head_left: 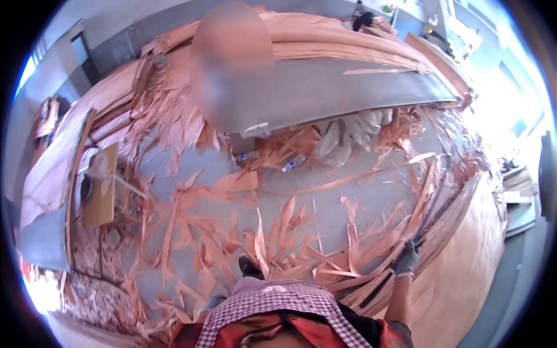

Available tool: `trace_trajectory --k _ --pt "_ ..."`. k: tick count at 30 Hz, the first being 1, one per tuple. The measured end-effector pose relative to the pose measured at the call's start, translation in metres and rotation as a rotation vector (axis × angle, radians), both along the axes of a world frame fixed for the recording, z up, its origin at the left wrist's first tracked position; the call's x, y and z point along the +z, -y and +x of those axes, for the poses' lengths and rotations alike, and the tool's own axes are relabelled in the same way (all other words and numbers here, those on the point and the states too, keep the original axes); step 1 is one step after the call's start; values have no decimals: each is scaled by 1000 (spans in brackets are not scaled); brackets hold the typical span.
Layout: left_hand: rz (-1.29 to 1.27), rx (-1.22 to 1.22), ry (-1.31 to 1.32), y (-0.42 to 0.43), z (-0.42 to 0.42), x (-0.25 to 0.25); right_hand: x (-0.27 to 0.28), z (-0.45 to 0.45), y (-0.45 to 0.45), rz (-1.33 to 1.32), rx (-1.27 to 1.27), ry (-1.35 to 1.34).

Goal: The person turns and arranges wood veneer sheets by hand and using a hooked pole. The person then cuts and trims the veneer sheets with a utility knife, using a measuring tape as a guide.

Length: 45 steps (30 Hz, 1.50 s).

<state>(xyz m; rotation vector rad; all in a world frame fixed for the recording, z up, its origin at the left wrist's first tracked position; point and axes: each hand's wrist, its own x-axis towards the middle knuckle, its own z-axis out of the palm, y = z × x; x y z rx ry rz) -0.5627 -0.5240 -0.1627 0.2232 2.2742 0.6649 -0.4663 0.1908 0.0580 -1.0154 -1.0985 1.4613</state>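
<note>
My right hand (406, 258), in a dark grey glove, is at the near edge of a stack of thin wood veneer sheets (458, 255) on the right. Its fingers look curled at that edge, and what lies in them is too small to make out. A dark narrow strip (376, 291) runs along the edge below the hand and seems to continue above it. Loose torn veneer strips (348, 272) hang and lie beside the stack. My left hand is out of view.
Veneer scraps (214, 255) litter the grey floor around my shoe (249, 268). Across from me stands a grey-topped table (348, 87) with veneer piled behind it and plastic bags (342, 139) beneath. A blurred patch covers part of that table. A yellowish board (100, 185) stands at left.
</note>
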Motion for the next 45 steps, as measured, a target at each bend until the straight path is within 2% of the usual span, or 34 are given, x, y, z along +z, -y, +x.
trace_trajectory --k 1,2,5,6,10,12,13,15,16,18,20,21,23,24,25,28,32,33,36,37,39,44,45 --pt "11 98 3 12 -25 8 -12 -22 -4 -57 103 22" --pt "15 187 2 25 -46 20 30 -66 34 -109 85 128" --pt "10 382 -28 62 -98 44 44 -170 62 -224 203 8" --pt "8 421 -44 74 -115 52 45 -203 68 -324 240 -1" --pt "96 406 -213 79 -202 80 72 -332 118 -286 395 -83" --pt "252 350 -306 51 -253 105 69 -391 140 -321 457 -134" --pt "392 377 -269 30 -282 127 69 -425 149 -334 492 -166" --pt "673 425 -172 -14 -339 171 69 -482 177 -402 597 -211" --pt "868 655 119 -35 -365 189 65 -508 190 -439 645 -230" --pt "951 681 119 -67 -410 236 47 -560 218 -493 709 -126" --pt "912 627 0 -77 -449 256 37 -601 259 -516 810 -17" --pt "883 600 -46 -76 -465 266 34 -614 279 -538 945 39" --pt "606 327 -334 -75 -499 306 39 -648 312 -548 1218 146" --pt "457 190 -452 -72 -511 318 41 -661 329 -642 1288 148" --pt "420 104 -519 -68 -522 319 44 -670 345 -735 1354 151" --pt "117 178 -583 -47 -554 309 59 -708 392 -917 1396 175" --pt "69 227 -730 -3 -616 309 85 -766 430 -1118 1401 235" --pt "71 256 -748 9 -635 313 85 -783 440 -1080 1402 281" --pt "127 262 -813 51 -703 310 62 -840 462 -1113 1562 179" --pt "140 251 -815 66 -725 307 66 -857 477 -1061 1567 248" --pt "141 227 -788 95 -766 297 65 -884 510 -986 1523 197" --pt "230 162 -649 158 -859 311 95 -961 571 -869 1474 221" --pt "214 122 -617 165 -876 310 82 -974 570 -867 1587 219"
